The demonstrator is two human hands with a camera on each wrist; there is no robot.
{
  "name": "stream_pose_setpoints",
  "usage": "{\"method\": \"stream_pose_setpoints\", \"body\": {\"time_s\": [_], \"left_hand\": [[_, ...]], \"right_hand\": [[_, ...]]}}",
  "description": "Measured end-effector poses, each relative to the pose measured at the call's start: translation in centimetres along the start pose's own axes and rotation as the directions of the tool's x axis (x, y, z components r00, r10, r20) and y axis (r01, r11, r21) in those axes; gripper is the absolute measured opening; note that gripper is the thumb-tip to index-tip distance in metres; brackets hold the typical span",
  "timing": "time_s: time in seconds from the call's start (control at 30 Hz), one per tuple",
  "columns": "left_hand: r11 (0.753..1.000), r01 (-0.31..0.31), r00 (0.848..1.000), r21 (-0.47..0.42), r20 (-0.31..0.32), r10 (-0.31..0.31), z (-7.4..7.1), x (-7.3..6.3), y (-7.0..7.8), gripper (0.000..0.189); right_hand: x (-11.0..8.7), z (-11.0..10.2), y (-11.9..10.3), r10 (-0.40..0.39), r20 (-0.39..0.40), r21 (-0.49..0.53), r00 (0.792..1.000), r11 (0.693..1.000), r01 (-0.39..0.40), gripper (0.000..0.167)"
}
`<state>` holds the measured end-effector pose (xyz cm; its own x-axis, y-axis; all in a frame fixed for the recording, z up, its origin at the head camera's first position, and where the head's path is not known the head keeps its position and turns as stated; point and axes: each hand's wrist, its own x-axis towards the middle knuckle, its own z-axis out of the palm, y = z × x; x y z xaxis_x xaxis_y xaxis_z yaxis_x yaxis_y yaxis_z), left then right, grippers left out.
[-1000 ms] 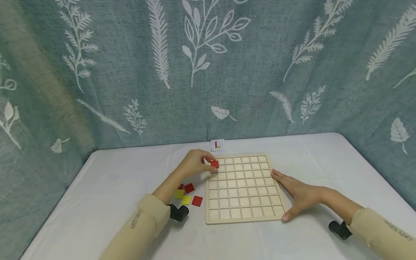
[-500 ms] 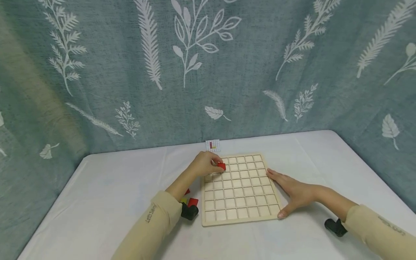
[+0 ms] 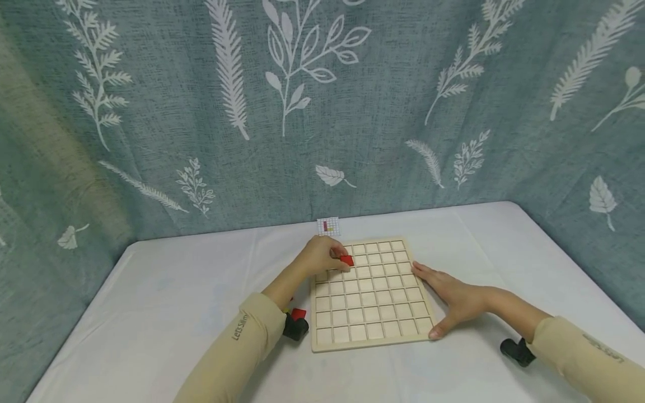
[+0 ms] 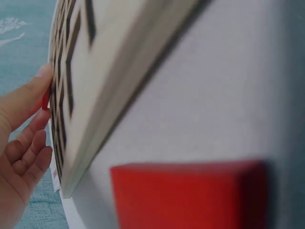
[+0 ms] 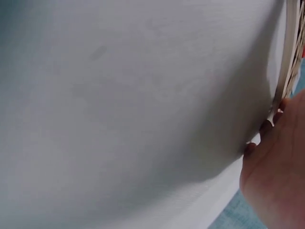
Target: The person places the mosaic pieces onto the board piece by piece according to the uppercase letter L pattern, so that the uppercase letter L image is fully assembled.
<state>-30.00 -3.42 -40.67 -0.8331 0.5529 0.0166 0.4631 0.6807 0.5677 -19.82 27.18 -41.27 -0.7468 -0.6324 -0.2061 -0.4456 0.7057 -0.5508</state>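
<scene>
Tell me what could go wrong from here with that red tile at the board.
The red tile might land askew: the left hand pinches it over the far-left part of the grid board, hiding some cells there.

The left wrist camera could knock the loose red tile close by it when that arm moves.

The right hand touches the board's right edge, so a push there could slide the board.
</scene>
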Motion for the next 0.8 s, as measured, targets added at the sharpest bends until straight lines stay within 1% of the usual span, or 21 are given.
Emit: {"method": "stream_pose_setpoints", "body": {"time_s": [0.1, 0.2, 0.3, 0.43, 0.57, 0.67, 0.8], "left_hand": [[1.0, 0.002, 1.0, -0.006, -0.002, -0.002, 0.1, 0.1, 0.0, 0.029], [1.0, 0.0, 1.0, -0.012, -0.001, 0.0, 0.2, 0.2, 0.0, 0.028], [1.0, 0.001, 1.0, -0.027, 0.001, -0.001, 0.3, 0.4, 0.0, 0.027], [0.999, 0.018, 1.0, -0.041, 0.009, -0.018, 0.3, 0.4, 0.3, 0.026], [0.999, 0.032, 0.999, -0.033, 0.018, -0.032, 0.1, 0.1, 0.6, 0.026], [0.999, 0.031, 0.999, -0.035, 0.026, -0.03, -0.2, -0.2, 0.7, 0.028], [0.997, 0.031, 0.999, -0.07, 0.033, -0.029, -0.6, -0.8, 0.8, 0.031]], "right_hand": [[0.1, 0.0, 0.0, 0.012, 0.006, -0.021, 1.0, 1.0, -0.012, 0.126], [0.2, 0.0, 0.0, 0.008, -0.008, -0.036, 1.0, 0.999, -0.008, 0.127], [0.2, 0.0, 0.1, -0.002, -0.022, -0.041, 1.0, 0.999, 0.001, 0.127], [0.3, 0.0, 0.1, -0.008, -0.029, -0.036, 1.0, 0.999, 0.007, 0.127], [0.2, 0.0, 0.1, -0.001, -0.029, -0.029, 1.0, 1.0, 0.0, 0.127], [0.2, 0.1, 0.0, 0.002, -0.029, -0.023, 1.0, 1.0, -0.003, 0.127], [0.1, 0.1, 0.0, -0.001, -0.029, -0.018, 1.0, 1.0, 0.0, 0.126]]}}
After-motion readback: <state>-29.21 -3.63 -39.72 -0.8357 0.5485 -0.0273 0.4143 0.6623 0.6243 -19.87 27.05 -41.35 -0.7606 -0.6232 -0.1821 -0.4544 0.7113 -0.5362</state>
